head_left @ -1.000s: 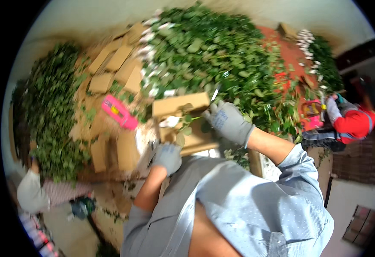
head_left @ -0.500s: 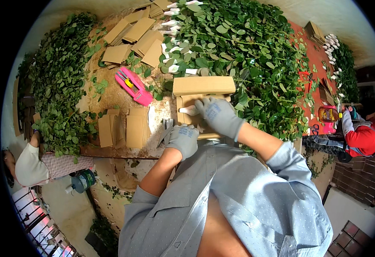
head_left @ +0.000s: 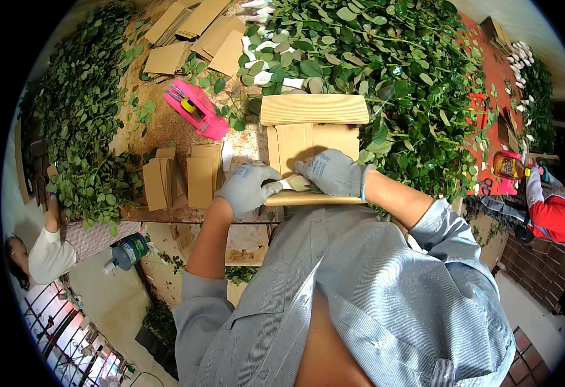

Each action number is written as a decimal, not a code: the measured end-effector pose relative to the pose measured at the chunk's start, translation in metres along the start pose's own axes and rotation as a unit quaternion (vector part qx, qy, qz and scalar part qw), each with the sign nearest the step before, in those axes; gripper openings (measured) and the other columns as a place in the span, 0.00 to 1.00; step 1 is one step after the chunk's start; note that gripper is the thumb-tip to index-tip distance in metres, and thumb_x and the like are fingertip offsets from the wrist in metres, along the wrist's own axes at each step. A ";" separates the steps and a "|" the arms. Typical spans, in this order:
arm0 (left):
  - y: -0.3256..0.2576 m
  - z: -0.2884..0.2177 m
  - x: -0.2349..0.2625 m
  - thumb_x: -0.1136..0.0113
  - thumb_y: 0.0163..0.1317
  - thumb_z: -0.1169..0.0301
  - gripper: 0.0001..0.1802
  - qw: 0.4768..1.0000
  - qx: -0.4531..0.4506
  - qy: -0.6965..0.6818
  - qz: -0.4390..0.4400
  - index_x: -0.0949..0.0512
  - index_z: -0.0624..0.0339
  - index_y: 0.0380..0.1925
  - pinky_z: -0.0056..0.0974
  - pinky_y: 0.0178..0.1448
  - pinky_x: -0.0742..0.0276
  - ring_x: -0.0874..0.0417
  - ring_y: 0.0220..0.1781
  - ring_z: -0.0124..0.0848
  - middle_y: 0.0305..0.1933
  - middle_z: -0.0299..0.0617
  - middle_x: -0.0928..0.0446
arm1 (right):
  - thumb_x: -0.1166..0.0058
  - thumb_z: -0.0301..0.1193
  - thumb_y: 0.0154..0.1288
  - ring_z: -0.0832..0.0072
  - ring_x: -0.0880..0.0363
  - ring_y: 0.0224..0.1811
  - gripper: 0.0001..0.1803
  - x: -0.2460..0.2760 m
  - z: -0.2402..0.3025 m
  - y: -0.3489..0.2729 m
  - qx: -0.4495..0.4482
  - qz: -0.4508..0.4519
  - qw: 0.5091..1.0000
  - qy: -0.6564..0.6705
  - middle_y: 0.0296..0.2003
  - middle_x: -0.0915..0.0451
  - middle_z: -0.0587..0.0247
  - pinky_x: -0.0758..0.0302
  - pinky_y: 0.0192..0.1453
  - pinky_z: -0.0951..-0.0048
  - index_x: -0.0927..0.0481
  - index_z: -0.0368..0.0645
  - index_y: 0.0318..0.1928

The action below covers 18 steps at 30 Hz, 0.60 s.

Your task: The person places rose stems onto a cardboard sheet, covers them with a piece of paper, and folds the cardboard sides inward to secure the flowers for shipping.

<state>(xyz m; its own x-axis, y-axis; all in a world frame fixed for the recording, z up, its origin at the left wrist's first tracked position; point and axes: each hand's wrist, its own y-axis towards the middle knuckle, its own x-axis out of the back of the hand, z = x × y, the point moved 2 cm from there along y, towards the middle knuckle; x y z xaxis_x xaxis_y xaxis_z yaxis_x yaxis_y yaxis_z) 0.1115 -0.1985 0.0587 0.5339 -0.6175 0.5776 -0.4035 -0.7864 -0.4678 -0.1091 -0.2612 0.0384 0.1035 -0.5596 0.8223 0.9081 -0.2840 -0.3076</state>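
Observation:
A small pale flower bud with a white sleeve at its tip [head_left: 297,183] lies low over the near part of an upright-backed cardboard wrapper [head_left: 335,138]. My left hand [head_left: 247,187], in a grey glove, pinches the white end between thumb and fingers. From the other side my right hand [head_left: 334,173], gloved alike, curls its fingers around the greenish end; the palm covers whatever stem is there. Behind the hands stands the wrapper's corrugated back flap [head_left: 315,109], and a cardboard lip [head_left: 318,200] runs along its near edge.
A pink stapler-like tool [head_left: 195,111] and cardboard stacks [head_left: 202,174] sit left on the wooden table [head_left: 157,138]. Leafy stems with white-sleeved heads [head_left: 373,71] heap beyond. Another leafy heap [head_left: 76,109] lies far left. People work at left [head_left: 50,251] and right [head_left: 556,213].
Both hands have come nearer to me, with the bud shifted from mid-wrapper to its near edge. My left hand has turned toward the bud and now pinches its white end.

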 end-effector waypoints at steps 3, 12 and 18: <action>0.013 0.013 -0.008 0.36 0.65 0.63 0.13 0.999 -0.024 -0.034 0.023 0.13 0.61 0.40 0.49 0.51 0.21 0.15 0.45 0.50 0.40 0.52 0.15 | 0.51 0.28 0.71 0.50 0.13 0.37 0.19 0.006 0.001 -0.002 0.025 -0.040 0.999 0.020 0.35 0.14 0.49 0.19 0.41 0.53 0.24 0.38 0.60; 0.010 0.020 0.002 0.40 0.64 0.67 0.09 0.987 -0.116 0.109 -0.010 0.18 0.61 0.30 0.52 0.48 0.23 0.17 0.41 0.51 0.35 0.51 0.18 | 0.51 0.31 0.73 0.48 0.13 0.40 0.20 0.000 0.000 -0.003 -0.005 -0.036 0.996 0.078 0.37 0.14 0.45 0.18 0.44 0.52 0.27 0.35 0.61; -0.057 0.064 0.041 0.39 0.64 0.65 0.09 0.953 0.167 0.253 -0.022 0.15 0.57 0.34 0.51 0.52 0.21 0.16 0.47 0.51 0.39 0.52 0.17 | 0.53 0.32 0.75 0.49 0.12 0.39 0.17 -0.004 0.001 -0.004 0.054 -0.069 0.994 0.061 0.36 0.14 0.46 0.18 0.44 0.52 0.25 0.37 0.58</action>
<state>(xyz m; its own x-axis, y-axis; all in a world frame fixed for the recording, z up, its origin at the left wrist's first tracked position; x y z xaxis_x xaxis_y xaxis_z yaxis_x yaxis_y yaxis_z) 0.2034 -0.1777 0.0660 0.0839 -0.5797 0.8105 -0.0847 -0.8145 -0.5739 -0.1125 -0.2567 0.0369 -0.0694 -0.6134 0.7867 0.9494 -0.2828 -0.1367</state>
